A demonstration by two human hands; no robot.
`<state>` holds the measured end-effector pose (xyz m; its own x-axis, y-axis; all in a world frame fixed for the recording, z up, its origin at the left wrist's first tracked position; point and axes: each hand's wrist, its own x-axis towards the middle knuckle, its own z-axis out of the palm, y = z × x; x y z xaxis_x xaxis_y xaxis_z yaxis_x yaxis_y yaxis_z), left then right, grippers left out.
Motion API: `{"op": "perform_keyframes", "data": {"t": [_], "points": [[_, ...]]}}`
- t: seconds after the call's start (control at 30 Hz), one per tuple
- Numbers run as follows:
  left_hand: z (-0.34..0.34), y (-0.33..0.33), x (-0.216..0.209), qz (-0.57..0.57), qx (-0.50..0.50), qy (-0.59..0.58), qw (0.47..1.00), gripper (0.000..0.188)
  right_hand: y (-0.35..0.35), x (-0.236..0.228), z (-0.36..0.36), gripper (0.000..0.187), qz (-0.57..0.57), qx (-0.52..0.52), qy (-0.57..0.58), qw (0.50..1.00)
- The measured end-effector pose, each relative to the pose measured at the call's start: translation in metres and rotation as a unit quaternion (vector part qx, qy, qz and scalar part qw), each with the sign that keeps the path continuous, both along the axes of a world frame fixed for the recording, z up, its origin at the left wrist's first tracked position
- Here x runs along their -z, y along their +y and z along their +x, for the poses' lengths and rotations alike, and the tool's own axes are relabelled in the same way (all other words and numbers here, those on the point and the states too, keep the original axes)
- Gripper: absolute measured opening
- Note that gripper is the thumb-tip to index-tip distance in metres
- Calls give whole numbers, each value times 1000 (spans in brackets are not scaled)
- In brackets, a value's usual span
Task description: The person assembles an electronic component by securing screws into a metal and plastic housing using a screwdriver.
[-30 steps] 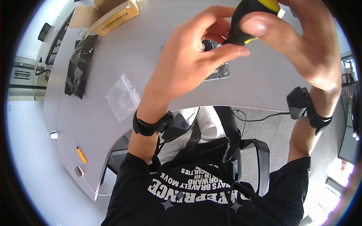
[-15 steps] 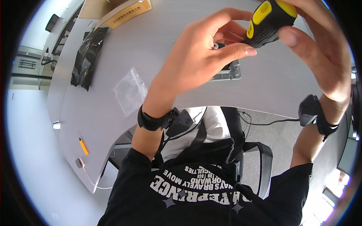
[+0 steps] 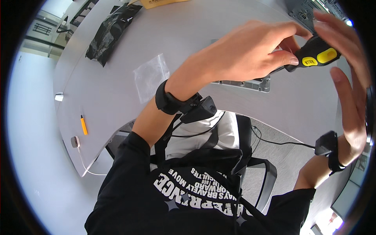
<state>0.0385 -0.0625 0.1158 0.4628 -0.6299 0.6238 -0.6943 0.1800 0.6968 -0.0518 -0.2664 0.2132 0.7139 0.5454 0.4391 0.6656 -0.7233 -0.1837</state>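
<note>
Screwdriver (image 3: 313,58), black handle with yellow patches, held above the grey table (image 3: 196,35) over a grey metal part (image 3: 250,83). Left hand (image 3: 246,55) pinches it near the shaft between thumb and fingers. Right hand (image 3: 348,78) curls loosely open around the handle end. Clear plastic bag (image 3: 150,76) and black bag (image 3: 109,33) lie further left.

The single head camera looked steeply down from close above at both raised hands, the grey table (image 3: 117,78) ahead and the wearer's chest below.
</note>
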Motion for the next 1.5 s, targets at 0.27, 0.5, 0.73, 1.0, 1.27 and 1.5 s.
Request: {"op": "perform_keyframes", "data": {"t": [0.27, 0.5, 0.73, 1.0, 1.27, 1.5], "points": [[-5, -9, 7, 1, -26, -106, 994, 45, -3, 1, 0, 32, -2, 2, 5, 1000], [11, -3, 10, 5, 78, 66, 995, 47, -6, 2, 1, 33, -3, 0, 8, 1000], [1, -3, 0, 62, 33, -51, 996, 46, -6, 3, 2, 34, -3, 1, 10, 1000], [-6, -1, 2, 56, 65, 66, 994, 45, -8, 3, 3, 35, -4, -8, 9, 1000], [-12, -11, 5, 18, -10, -8, 1000, 52, -11, 4, 7, 36, 3, -18, 6, 1000], [-15, 6, -2, -49, 143, 84, 985, 51, -17, 5, 7, 38, 5, -21, 9, 1000]]}}
